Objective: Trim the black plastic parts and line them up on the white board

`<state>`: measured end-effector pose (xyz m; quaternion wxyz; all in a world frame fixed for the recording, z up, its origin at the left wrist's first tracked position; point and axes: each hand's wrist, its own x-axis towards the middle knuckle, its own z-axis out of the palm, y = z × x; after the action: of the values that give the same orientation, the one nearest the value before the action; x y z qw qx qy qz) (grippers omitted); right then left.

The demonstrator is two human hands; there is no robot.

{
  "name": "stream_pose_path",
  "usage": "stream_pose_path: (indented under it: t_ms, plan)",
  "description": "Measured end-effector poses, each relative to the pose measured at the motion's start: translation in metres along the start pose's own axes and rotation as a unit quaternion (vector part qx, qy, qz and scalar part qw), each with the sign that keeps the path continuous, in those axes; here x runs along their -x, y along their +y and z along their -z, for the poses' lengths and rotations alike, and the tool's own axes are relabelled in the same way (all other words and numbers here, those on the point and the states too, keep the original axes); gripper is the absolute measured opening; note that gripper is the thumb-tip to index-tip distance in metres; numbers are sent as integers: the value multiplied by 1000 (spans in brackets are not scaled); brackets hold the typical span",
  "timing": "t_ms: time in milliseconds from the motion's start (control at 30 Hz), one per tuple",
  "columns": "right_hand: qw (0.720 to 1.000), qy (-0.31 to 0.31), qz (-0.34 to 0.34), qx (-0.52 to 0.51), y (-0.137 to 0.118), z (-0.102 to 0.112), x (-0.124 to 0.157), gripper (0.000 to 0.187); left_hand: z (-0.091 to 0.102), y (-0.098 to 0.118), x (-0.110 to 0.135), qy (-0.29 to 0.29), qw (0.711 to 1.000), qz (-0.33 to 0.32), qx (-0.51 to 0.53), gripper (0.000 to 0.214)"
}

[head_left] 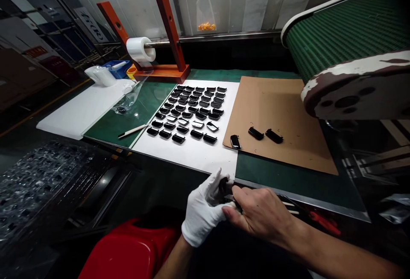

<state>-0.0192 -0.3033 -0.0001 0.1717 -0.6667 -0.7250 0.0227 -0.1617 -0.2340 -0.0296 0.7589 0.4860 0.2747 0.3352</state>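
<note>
My left hand (204,210), in a white glove, is closed round a small black plastic part (224,185) just in front of the table edge. My bare right hand (256,208) meets it there, thumb and fingers pinched together against the part. Whatever sits between those right fingers is hidden. Beyond the hands, several glossy black plastic parts (178,139) lie in rows on a white sheet (198,157). Three more black parts (274,136) rest on a brown cardboard sheet (288,108), with small dark shavings around them.
A green conveyor belt (349,31) juts in at upper right. An orange wooden stand (169,31) bears a roll of clear film (137,49). A white pen-like tool (133,131) lies at left. A red stool (121,249) stands below; bagged parts (35,180) are at lower left.
</note>
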Motion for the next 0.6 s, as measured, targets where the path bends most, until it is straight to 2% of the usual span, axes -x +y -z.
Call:
stream_pose_path:
  t_ms: [133, 200, 267, 367, 433, 500, 600]
  plan:
    - [995, 53, -1, -86, 0, -2, 2, 58, -4, 1, -1, 0, 1000, -13, 18, 73]
    - [982, 70, -45, -167, 0, -2, 6, 54, -5, 3, -2, 0, 1000, -20, 4, 76]
    - [955, 63, -121, -263, 0, -4, 11, 52, -4, 4, -2, -1, 999, -27, -34, 77]
    - [884, 53, -257, -387, 0, -14, 23, 49, 4, 4, -3, -8, 990, -52, -127, 78]
    - [829, 56, -334, -445, 0, -26, 32, 41, 11, 4, -5, -20, 975, -80, -207, 78]
    - [774, 49, -384, -502, -2, -39, 44, 38, 16, 3, -9, -28, 946, -117, -301, 75]
    - [685, 21, -415, -599, -6, -56, 66, 46, 17, 5, -24, -55, 878, -165, -446, 68]
